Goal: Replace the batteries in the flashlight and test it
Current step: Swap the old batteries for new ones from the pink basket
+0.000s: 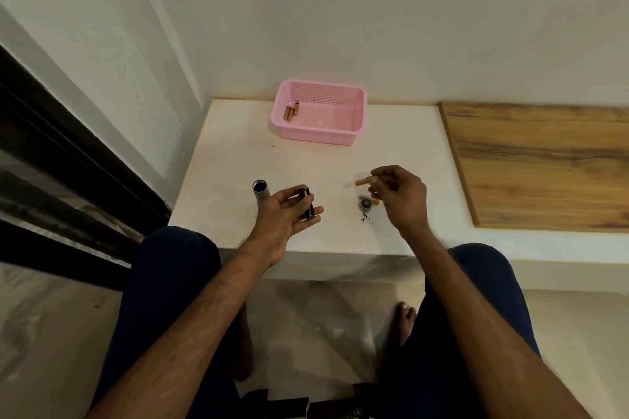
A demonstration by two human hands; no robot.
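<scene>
My left hand (284, 218) lies palm up over the white table (238, 153) and holds a short black battery holder (305, 203) across its fingers. Just left of that hand the flashlight body (260, 191) stands upright, its open dark mouth facing up. My right hand (400, 196) hovers above the table and pinches a copper-coloured battery (361, 182) between fingertips, pointing left. Below that hand the round flashlight end cap (365, 203) rests on the table, with something orange (376, 201) partly hidden beside it.
A pink plastic basket (343, 133) sits at the back of the table with a few copper-coloured batteries (291, 111) in its left corner. A wooden panel (544, 167) adjoins the table on the right. Walls close in behind and to the left.
</scene>
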